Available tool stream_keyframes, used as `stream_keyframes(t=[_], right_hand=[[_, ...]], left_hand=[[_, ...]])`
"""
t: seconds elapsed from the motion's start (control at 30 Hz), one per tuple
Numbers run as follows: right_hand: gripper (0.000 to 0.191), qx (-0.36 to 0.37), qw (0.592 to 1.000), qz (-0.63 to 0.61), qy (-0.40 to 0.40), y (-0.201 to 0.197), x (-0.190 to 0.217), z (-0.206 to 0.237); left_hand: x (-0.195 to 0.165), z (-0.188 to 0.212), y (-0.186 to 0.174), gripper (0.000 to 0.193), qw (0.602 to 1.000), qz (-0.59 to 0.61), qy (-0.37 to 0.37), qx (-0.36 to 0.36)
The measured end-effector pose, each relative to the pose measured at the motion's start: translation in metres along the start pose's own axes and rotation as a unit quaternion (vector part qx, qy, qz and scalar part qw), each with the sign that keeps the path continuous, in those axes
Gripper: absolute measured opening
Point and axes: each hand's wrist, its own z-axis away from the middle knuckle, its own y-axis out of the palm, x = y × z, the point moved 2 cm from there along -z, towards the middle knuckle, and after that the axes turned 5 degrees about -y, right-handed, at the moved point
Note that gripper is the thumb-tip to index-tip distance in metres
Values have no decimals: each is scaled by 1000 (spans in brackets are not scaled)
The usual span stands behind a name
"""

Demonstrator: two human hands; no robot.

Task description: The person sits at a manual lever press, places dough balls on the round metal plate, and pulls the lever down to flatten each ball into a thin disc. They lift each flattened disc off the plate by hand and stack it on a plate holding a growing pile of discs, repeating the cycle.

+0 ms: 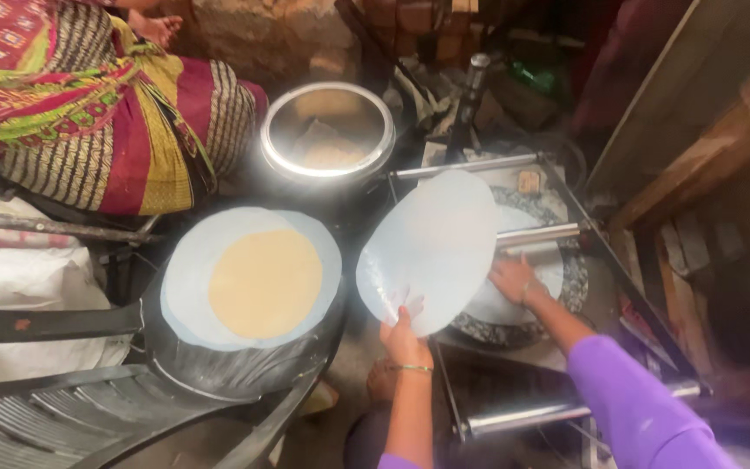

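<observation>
My left hand [404, 337] grips the near edge of a round pale blue plastic sheet [431, 247] and holds it tilted up over a hand press. My right hand [514, 278] rests flat on a second pale sheet [544, 274] lying on the round speckled plate [576, 278] of the press. To the left, a thin round yellow dough disc [265, 282] lies on a stack of pale blue sheets [184, 269] on top of a dark round container [219, 369].
A steel pot [327, 132] with a shiny rim stands behind the stack. A seated person in a patterned red and yellow cloth [88, 104] is at the upper left. Metal bars [466, 165] frame the press. Wooden pieces [713, 182] are at the right.
</observation>
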Motion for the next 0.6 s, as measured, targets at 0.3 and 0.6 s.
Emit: stream_keyframes(t=[0.3,0.6], right_hand=[[67,15,999,-3,43,-20,15,-19],[63,-27,996,80,-27,-7,41,-18]], left_hand=[[-4,0,3,43,1000,5,-10,-15],[0,-3,3,42,1000,-15,-1,-2]])
